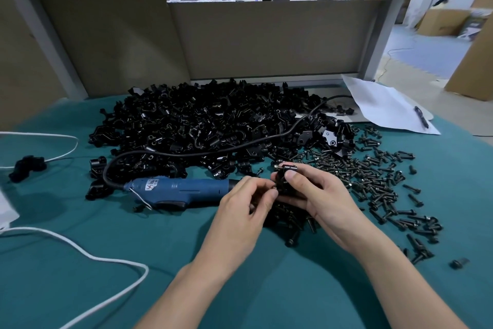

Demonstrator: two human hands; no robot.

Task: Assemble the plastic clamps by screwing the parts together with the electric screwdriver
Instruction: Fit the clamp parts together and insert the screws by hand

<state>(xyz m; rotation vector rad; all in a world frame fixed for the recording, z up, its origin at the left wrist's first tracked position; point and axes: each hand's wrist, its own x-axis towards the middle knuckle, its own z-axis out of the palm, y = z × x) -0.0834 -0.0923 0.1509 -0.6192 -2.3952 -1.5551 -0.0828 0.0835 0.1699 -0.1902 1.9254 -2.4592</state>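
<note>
In the head view, the right hand (314, 195) holds a small black plastic clamp (283, 182) above the teal-covered bench (80, 262), its grip curled round it. The left hand (245, 206) has its grip pinched on what seems a small dark screw (274, 190) at the clamp's side. The step looks like seating this screw by hand. The next move calls for taking the blue electric screwdriver (181, 190), lying on the bench just beside the left hand.

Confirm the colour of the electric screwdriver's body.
The electric screwdriver has a blue body with a black tip and trigger. The head view, the only one, shows it clearly.
</note>
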